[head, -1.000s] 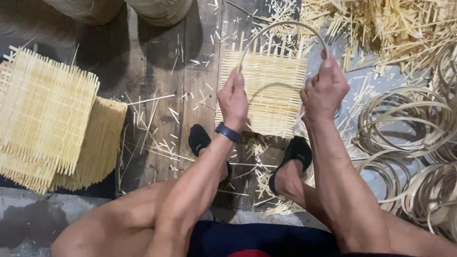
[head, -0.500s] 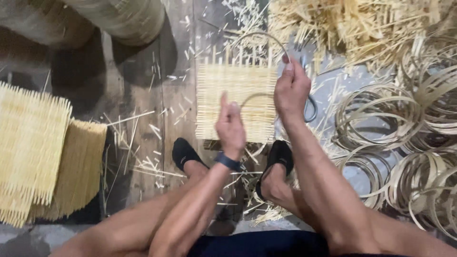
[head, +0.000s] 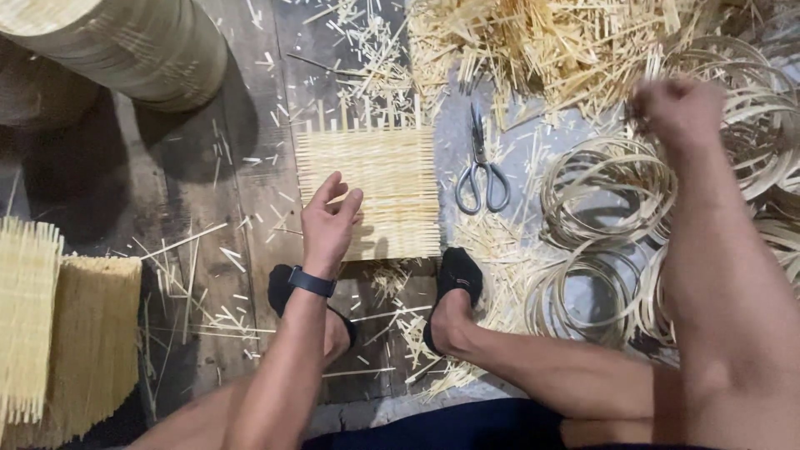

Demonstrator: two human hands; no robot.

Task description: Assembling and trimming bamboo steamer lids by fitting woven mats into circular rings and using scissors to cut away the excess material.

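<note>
Between my two feet and a little beyond them, on the plank floor (head: pixel 208 192), lay the woven bamboo mat (head: pixel 387 187), flat and roughly square, with loose slat ends sticking out along its far edge. My left hand (head: pixel 327 223) rested at the mat's near left corner, fingers spread and open, gripping nothing; the fingertips touched the weave or hovered just above it, I could not tell which. A dark band sat on that wrist. My right hand (head: pixel 677 108) was raised far to the right, above the pile of bamboo hoops (head: pixel 604 187), curled into a loose fist; it was blurred, and I could not tell whether it held anything.

Just to the right of the mat a pair of scissors (head: pixel 481 171) lay on the floor, blades pointing away from me, handles toward me. Beyond the scissors and hoops a heap of bamboo offcuts (head: pixel 550 42) spread across the far side. Far left stood a large round woven basket (head: pixel 133 46). Near left, two stacks of finished mats (head: pixel 67 325) sat side by side. My feet, in dark socks (head: pixel 458 271), were planted at the mat's near edge amid scattered splinters.
</note>
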